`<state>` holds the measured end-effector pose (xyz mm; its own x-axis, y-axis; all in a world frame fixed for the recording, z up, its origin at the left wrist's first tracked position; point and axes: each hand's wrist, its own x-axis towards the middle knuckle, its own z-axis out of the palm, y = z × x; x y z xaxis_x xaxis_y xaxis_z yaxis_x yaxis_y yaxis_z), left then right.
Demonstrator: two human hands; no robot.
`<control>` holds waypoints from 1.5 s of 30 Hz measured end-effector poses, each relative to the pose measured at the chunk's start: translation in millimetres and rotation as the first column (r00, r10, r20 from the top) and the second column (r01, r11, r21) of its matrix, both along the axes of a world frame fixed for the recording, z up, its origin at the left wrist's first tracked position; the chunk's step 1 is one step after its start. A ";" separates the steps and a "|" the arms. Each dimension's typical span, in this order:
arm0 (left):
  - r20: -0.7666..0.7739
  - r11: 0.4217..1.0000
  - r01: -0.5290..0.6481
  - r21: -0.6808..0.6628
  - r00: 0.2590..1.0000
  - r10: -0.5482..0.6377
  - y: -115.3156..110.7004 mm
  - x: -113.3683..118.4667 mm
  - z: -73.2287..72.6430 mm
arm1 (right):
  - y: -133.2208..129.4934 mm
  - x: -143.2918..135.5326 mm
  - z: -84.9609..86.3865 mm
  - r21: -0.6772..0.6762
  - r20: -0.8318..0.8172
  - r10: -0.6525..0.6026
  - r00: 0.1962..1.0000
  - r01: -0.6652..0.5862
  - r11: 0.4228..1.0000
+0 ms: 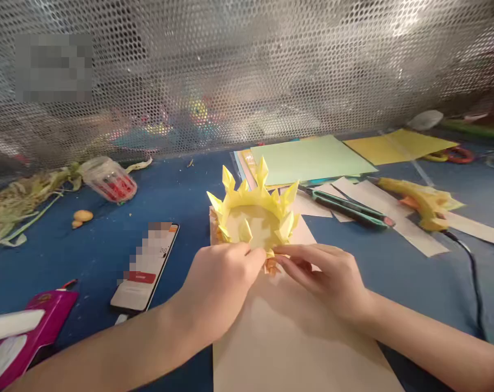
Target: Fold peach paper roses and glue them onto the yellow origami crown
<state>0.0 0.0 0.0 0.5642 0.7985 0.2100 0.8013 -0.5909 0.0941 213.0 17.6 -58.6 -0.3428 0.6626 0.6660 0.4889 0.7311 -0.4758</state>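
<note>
A yellow folded-paper crown (253,200), a ring with pointed tips, rests on a sheet of pale cardboard (296,343) in the middle of the head view. My left hand (226,283) is closed on the crown's near left rim, its thumb and fingers pressed together there. From the other side, my right hand (328,275) pinches the near right rim with thumb and forefinger. Both sets of fingertips almost meet at the front of the ring. A small orange folded piece (271,267) shows just below them. My fingers hide part of the near rim.
A phone (144,267) and a magenta packet (38,321) lie to the left, a tipped plastic cup (108,178) behind them. On the right are a green box cutter (349,207), a yellow glue gun (422,201) with its cord, paper strips and coloured sheets (312,158). Perforated metal mesh (247,71) closes off the back.
</note>
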 end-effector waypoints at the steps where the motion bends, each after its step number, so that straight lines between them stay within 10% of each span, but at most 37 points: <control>1: 0.005 1.000 0.010 0.017 1.000 -0.010 -1.1 -0.2 0.1 | 0.4 -1.1 1.6 -0.004 -0.003 -0.009 1.000 0.008 1.000; 20: 0.169 0.996 -0.082 0.029 0.983 0.076 -4.5 0.6 -7.7 | -5.2 -5.1 13.0 -0.418 -0.152 0.043 0.987 -0.104 0.902; 28: 0.349 0.924 -0.098 -0.371 0.907 0.236 -0.9 7.2 4.5 | -6.3 -4.1 15.9 -0.481 -0.173 0.059 0.983 -0.136 0.866; 45: 0.258 0.982 -0.056 -0.178 0.961 0.102 1.3 7.8 -7.5 | 6.4 3.6 6.6 -0.041 0.036 0.152 0.988 -0.151 0.988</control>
<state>7.8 1.3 -7.5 0.4401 0.8748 0.2028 0.7777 -0.4842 0.4009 216.5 24.0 -52.0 -0.4662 0.6259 0.6252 0.3928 0.7797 -0.4876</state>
